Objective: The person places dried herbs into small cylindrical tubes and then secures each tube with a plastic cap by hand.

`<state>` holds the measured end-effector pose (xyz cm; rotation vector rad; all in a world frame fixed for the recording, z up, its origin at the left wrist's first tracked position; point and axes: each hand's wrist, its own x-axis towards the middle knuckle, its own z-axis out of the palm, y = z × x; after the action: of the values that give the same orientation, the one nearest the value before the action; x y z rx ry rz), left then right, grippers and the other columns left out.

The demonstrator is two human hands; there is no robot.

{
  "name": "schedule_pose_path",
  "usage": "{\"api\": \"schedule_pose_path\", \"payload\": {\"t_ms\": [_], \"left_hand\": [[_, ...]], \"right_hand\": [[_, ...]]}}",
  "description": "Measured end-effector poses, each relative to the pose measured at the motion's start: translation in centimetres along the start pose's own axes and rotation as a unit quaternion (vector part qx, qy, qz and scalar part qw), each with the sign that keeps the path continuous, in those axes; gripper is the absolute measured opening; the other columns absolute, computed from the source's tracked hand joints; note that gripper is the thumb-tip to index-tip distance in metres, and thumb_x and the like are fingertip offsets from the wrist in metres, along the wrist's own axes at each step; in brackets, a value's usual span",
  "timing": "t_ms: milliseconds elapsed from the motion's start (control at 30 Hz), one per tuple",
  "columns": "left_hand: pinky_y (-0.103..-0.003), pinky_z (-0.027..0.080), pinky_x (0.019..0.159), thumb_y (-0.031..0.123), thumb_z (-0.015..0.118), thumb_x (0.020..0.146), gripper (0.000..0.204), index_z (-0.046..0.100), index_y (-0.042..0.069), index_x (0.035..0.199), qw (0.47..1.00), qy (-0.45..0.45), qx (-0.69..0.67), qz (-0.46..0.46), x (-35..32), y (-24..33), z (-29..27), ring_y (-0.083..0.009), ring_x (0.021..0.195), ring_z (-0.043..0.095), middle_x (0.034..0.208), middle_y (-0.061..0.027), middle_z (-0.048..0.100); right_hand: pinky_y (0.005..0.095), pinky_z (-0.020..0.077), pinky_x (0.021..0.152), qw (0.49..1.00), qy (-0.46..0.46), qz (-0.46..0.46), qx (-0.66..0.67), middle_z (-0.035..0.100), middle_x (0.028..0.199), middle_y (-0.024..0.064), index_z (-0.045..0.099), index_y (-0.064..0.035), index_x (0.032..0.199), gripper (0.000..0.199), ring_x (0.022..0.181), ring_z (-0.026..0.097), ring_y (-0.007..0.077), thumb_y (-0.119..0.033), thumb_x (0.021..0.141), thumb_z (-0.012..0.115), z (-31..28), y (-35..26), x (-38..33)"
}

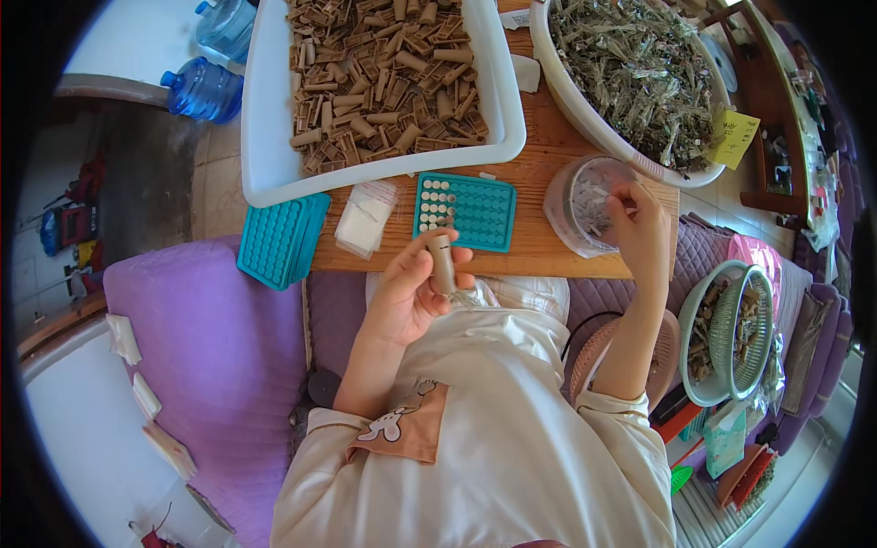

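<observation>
My left hand (402, 294) is closed around a brown plastic tube (442, 265), held nearly upright in front of my body. Over the rim of a clear round tub (561, 212), my right hand (641, 222) has its fingers pinched together; whatever they grip is too small to make out. Small pale grey-white pieces (589, 203) lie in that tub. Just beyond my left hand, a teal tray (486, 214) with rows of round hollows carries white discs (435, 199) in its left columns.
A white bin (384, 166) of brown plastic parts fills the table's far side. To its right stands a large basin (571, 100) of clear, dark-flecked strips. Stacked teal trays (279, 239) and a small plastic bag (365, 219) lie at left. Baskets (703, 370) sit at right.
</observation>
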<state>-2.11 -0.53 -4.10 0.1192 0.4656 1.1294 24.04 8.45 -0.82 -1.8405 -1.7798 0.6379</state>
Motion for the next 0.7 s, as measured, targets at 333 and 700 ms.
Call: {"api": "schedule_pose_path", "payload": {"t_ms": [333,700], "left_hand": [[-0.025,0.053,0.054,0.019,0.045,0.087,0.036,0.035,0.000,0.117,0.999,-0.017,-0.008,-0.050,0.2,-1.1,0.3,-0.0255,0.084,0.060,0.101,-0.0161,0.053],[-0.015,0.044,0.037,0.027,0.049,0.085,0.043,0.038,-0.002,0.115,0.995,0.032,0.051,-0.081,0.2,-1.2,1.0,-0.0184,0.073,0.062,0.097,-0.0149,0.056]], "right_hand": [[0.0251,0.0425,0.056,0.999,0.043,0.013,0.029,0.056,0.070,0.0091,0.057,0.0008,0.077,0.009,0.058,0.054,0.0161,-0.007,0.073,0.057,0.1,0.9,-0.3],[0.0249,0.0463,0.052,0.959,-0.074,-0.246,0.119,0.058,0.085,0.0068,0.056,-0.0005,0.068,0.006,0.063,0.056,0.0143,0.002,0.065,0.060,0.6,-4.6,-2.9]]}}
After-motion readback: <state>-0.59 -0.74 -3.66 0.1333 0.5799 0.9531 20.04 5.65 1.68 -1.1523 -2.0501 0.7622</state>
